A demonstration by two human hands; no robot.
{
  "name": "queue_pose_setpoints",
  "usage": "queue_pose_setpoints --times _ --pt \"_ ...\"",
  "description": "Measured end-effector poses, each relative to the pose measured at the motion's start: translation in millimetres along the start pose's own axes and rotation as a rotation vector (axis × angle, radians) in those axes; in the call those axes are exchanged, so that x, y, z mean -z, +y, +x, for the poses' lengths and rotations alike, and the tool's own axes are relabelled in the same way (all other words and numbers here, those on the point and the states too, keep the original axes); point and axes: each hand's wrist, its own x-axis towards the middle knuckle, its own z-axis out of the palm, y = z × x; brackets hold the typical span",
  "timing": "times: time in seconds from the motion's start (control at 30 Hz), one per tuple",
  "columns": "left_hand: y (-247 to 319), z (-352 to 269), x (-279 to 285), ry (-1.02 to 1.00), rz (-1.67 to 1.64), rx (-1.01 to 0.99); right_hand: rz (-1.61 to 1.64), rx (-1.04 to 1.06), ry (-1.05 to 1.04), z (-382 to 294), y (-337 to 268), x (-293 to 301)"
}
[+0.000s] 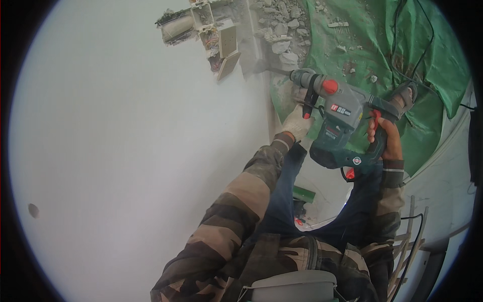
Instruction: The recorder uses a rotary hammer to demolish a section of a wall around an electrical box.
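Note:
A green and grey rotary hammer (341,109) spans the space between my hands. My left hand (298,122), in a pale knit glove, holds its black side handle near the front. Bare-skinned, my right hand (390,134) is wrapped around the rear handle, fingers by the red trigger. The tool's bit (279,70) points left to the white wall (132,132), and its tip is blurred by dust beside the broken-out edge. Just above the tip, open electrical boxes (211,41) with wires and hanging cover plates (228,39) sit in the wall.
Broken masonry rubble (286,41) lies along the wall's foot, next to a crumpled green sheet (358,49) with scattered chips. A black cable (394,45) crosses the sheet. Lower right stands a wooden ladder-like frame (407,245). A green object (303,193) lies on the floor between my legs.

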Motion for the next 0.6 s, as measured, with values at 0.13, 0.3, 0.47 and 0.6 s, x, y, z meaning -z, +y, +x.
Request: queue_pose_setpoints --times 0.13,0.3,0.47,0.6 --pt "-26.5 3.3 -20.3 0.001 -0.306 -0.053 -0.304 0.086 -0.065 -15.0 9.5 -17.0" --pt "-60.1 7.2 -35.6 0.056 -0.378 -0.136 -0.327 0.116 -0.045 -33.5 46.3 -19.2" --pt "-94.4 55.5 -73.3 0.235 -0.479 -0.251 -0.434 0.214 -0.173 -18.7 80.7 8.5" --pt "-143.3 86.4 -68.0 0.033 -0.772 -0.149 -0.558 0.159 -0.283 -12.7 102.1 4.2"
